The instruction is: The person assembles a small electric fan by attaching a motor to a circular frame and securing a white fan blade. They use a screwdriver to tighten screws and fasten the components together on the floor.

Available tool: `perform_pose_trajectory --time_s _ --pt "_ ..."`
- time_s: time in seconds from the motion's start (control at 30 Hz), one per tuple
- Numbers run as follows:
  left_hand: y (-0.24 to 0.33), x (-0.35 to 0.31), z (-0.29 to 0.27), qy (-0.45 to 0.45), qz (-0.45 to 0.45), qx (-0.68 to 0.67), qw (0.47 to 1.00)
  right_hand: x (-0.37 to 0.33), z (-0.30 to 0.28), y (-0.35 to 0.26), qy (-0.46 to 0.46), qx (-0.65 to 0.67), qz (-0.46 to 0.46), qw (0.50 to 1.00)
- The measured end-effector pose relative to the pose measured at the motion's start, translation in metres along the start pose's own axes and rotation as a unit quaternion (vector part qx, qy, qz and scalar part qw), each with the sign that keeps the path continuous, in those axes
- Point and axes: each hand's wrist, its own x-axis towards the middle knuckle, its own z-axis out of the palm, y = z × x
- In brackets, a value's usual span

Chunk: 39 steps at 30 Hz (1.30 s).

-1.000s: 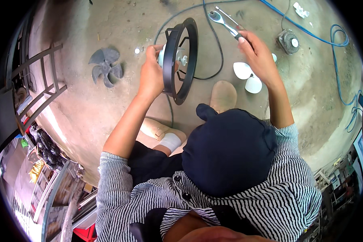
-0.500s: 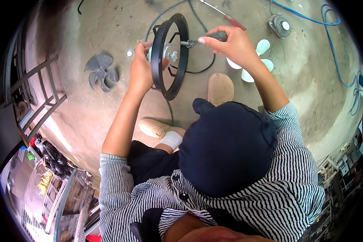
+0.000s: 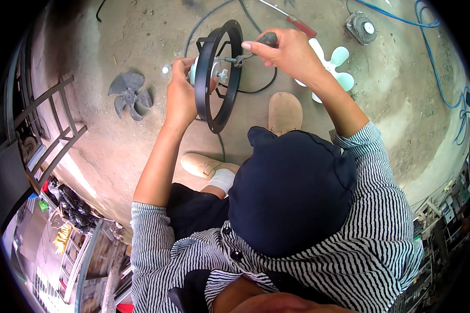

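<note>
My left hand [image 3: 181, 94] grips a fan motor [image 3: 194, 72] from its left side, fingers wrapped round it. Fixed to the motor is a black ring-shaped fan frame [image 3: 220, 78], held upright on edge, with a pale hub fitting [image 3: 222, 75] showing inside the ring. My right hand [image 3: 292, 55] is closed on a driver-like hand tool [image 3: 238, 61] with a dark, rounded handle and metal fore end. Its tip reaches into the ring, near the motor's hub; whether it touches a screw I cannot tell.
On the floor lie a grey fan blade [image 3: 130, 95], a pale green fan blade [image 3: 335, 67], a red-handled screwdriver [image 3: 301, 25] and another motor [image 3: 360, 28]. A blue cable [image 3: 437, 78] runs along the right, a dark cord [image 3: 258, 91] behind the ring. A metal frame [image 3: 52, 130] stands left.
My right hand has moved slightly left, carrying the tool's tip further into the ring. The frame has shifted only a little in my left hand.
</note>
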Motion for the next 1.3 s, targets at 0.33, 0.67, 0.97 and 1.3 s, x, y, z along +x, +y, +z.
perform_pose_trajectory --time_s 0.33,0.67,0.97,1.3 --pt "0.004 0.000 0.001 -0.009 0.005 -0.002 1.000 0.011 0.008 0.012 0.024 0.079 -0.011 0.997" --pt "0.007 -0.002 -0.003 -0.027 0.034 -0.001 0.999 0.019 -0.005 -0.001 -0.046 0.080 0.017 0.996" --pt "-0.003 -0.001 -0.002 -0.014 0.092 0.041 0.995 0.027 -0.004 0.006 -0.049 0.080 0.003 0.996" --pt "-0.009 0.004 -0.001 -0.027 0.043 0.016 0.999 -0.003 -0.054 0.038 -0.087 0.112 -0.006 0.990"
